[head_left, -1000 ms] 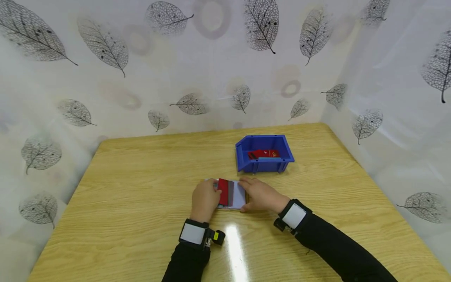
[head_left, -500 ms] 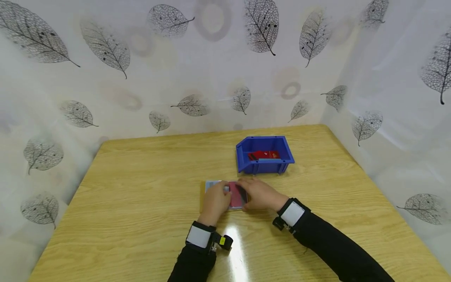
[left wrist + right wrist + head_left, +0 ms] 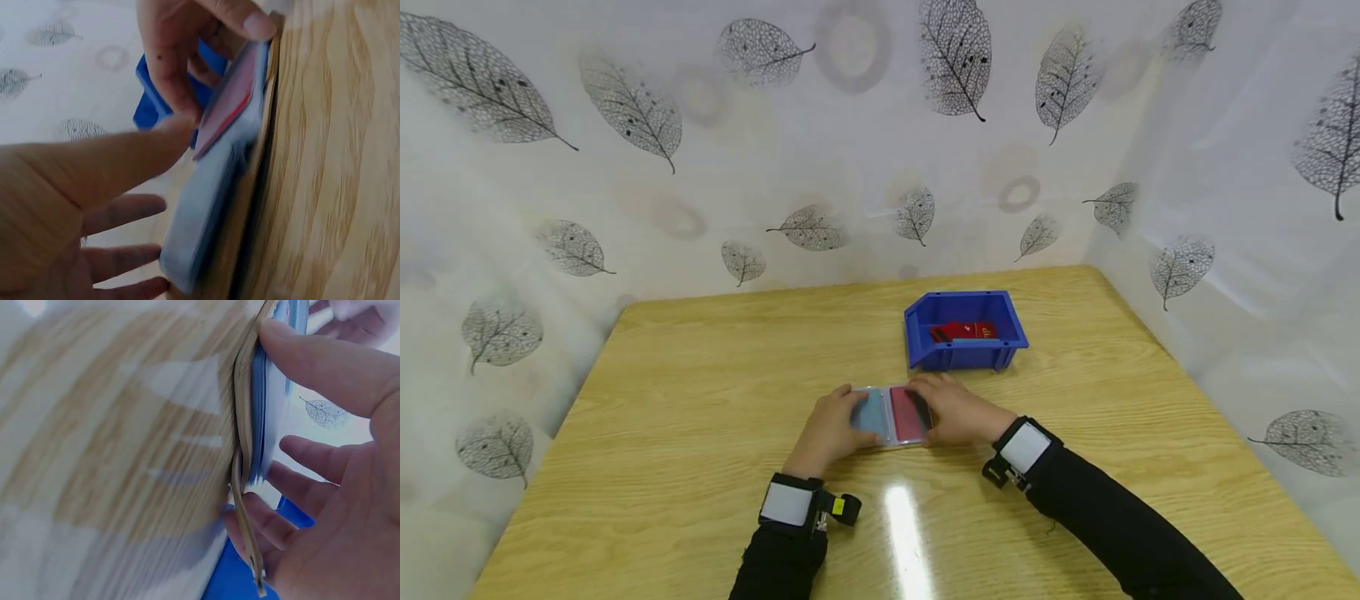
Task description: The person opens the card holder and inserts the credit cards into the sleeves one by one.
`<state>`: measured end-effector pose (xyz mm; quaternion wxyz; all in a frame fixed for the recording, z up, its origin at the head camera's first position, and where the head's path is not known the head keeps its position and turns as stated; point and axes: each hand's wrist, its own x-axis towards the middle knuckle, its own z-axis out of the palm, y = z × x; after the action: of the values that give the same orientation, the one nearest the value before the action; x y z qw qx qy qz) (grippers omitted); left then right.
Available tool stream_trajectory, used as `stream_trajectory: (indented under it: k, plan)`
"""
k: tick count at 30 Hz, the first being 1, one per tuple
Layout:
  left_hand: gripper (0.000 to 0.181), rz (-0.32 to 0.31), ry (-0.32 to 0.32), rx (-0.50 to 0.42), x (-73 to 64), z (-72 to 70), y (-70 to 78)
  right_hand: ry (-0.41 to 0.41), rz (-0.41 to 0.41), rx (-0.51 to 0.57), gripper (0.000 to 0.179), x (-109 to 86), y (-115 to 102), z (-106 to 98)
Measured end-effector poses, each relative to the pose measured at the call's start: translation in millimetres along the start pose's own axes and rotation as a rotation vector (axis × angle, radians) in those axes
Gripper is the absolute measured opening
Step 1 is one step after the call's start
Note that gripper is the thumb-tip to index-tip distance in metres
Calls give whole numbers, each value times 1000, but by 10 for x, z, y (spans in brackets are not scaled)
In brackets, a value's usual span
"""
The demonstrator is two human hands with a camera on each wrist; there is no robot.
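A card holder (image 3: 887, 427) with clear sleeves and a tan cover lies open on the table. A red card (image 3: 905, 414) with a dark strip sits in its right-hand page, dulled by the clear plastic over it. The left-hand page (image 3: 869, 414) looks light blue. My right hand (image 3: 956, 410) grips the right end, thumb at the near edge and fingers at the far edge. Around the left end is my left hand (image 3: 829, 427), its fingers (image 3: 128, 256) spread and fairly straight beside the page; its thumb (image 3: 134, 156) is extended.
Behind the card holder stands a blue bin (image 3: 964, 358) with red cards (image 3: 966, 332) inside. A tan strap (image 3: 248, 534) sticks out from the holder's cover. A leaf-patterned curtain (image 3: 850, 150) borders the back of the wooden table (image 3: 685, 400).
The red card, pinched by my left hand earlier, has slid right into the right-hand page. My left hand has let go of it and moved left. The right hand stays at the right end.
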<state>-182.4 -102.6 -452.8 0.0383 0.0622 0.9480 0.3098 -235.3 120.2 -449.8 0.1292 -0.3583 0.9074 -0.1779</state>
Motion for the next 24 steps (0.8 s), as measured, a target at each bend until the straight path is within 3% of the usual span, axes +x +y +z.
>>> stream_trajectory:
  k: [3, 8, 12, 15, 19, 24]
  plan:
    - [77, -13, -53, -13, -8, -19, -49, -14, 8, -18, 87, 24, -12, -5]
    - [81, -5, -53, 12, -22, -8, -70, -26, -12, -37, 83, 29, -84, -31]
    - [81, -5, -41, 27, -32, 4, -82, 22, -42, -15, 70, 3, -151, -42]
    - [80, -3, -33, 23, -38, 4, -91, 78, 2, 89, 60, -11, -198, -51]
    - [80, -5, -31, 20, -48, -4, -99, 164, 91, 312, 53, 2, -241, -50]
    - [79, -5, -30, 1, -54, 3, -116, 217, 168, 530, 55, 35, -265, -25]
